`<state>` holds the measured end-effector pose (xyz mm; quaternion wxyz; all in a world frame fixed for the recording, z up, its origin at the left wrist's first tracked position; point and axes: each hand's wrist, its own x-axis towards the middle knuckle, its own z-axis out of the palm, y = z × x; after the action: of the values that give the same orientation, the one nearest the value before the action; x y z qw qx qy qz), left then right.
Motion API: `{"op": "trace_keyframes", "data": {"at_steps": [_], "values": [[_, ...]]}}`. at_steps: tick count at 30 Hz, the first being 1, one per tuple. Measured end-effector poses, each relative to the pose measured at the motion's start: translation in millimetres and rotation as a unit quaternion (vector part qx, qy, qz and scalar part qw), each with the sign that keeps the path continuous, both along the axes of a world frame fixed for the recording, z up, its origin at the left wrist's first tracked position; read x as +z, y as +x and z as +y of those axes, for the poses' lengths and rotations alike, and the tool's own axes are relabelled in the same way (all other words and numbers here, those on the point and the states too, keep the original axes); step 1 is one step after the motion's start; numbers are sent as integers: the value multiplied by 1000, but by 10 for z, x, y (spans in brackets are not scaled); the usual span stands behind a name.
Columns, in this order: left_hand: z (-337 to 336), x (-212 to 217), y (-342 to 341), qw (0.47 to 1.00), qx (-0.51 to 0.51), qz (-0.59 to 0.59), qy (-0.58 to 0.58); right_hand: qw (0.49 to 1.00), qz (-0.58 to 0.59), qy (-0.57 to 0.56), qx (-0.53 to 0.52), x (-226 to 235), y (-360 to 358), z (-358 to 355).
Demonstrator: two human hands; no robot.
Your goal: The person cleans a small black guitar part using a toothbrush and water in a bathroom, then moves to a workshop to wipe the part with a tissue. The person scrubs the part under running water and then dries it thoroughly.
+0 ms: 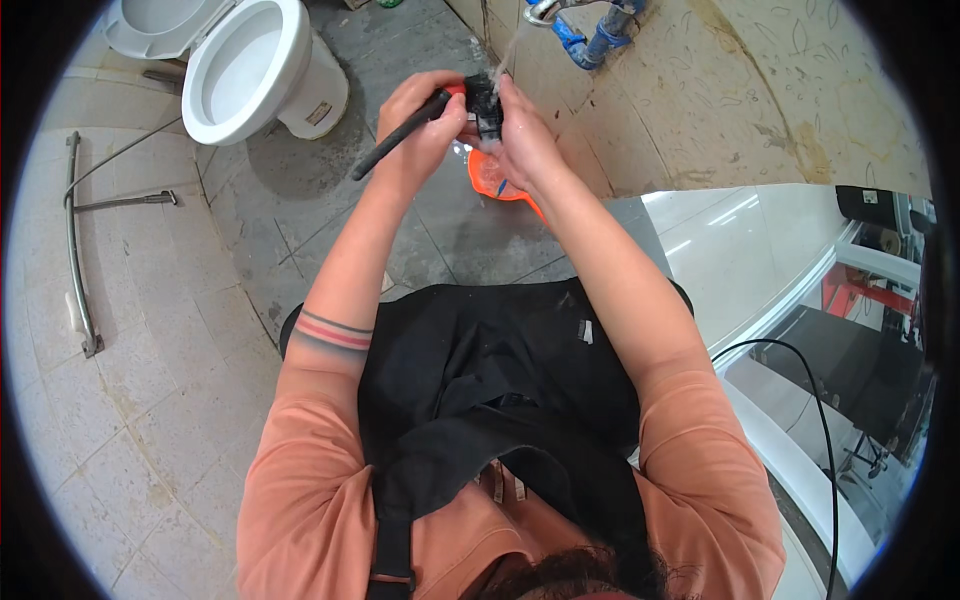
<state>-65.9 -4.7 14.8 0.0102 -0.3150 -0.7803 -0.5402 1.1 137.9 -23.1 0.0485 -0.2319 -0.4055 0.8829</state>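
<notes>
Slanting lower-left to upper-right, a black-handled tool (403, 132) is gripped by the closed left hand (424, 115), its dark head (484, 104) clasped by the half-curled right hand (527, 140) under running water (512, 50).

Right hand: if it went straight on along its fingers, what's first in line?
Likely the thin water stream just past the right hand; beyond that, the tiled wall or grey floor. Depth is unclear.

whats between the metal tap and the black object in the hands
In the head view, a stream of water runs from the tap to the black object.
</notes>
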Motion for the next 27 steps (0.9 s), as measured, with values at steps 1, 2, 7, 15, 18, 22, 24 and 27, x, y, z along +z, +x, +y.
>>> {"op": "trace_keyframes", "data": {"at_steps": [1, 2, 7, 15, 18, 22, 24, 27], "values": [[10, -2, 70, 999, -28, 15, -6, 1000, 13, 2, 1, -36, -17, 40], [34, -14, 159, 998, -57, 29, -12, 1000, 27, 3, 1, -94, -48, 118], [1, -64, -29, 997, 24, 49, -45, 999, 11, 32, -15, 2, -2, 6], [28, 56, 39, 994, 15, -103, 35, 996, 16, 79, 26, 29, 44, 56], [91, 46, 211, 995, -67, -74, -32, 996, 14, 93, 9, 51, 19, 80], [126, 128, 78, 989, 33, -115, 83, 994, 14, 93, 60, 68, 103, 39], [165, 13, 200, 995, -22, -86, 40, 993, 27, 115, 21, 48, 69, 118], [134, -41, 134, 996, -39, -71, 28, 992, 39, 117, 24, 16, 106, 59]]}}
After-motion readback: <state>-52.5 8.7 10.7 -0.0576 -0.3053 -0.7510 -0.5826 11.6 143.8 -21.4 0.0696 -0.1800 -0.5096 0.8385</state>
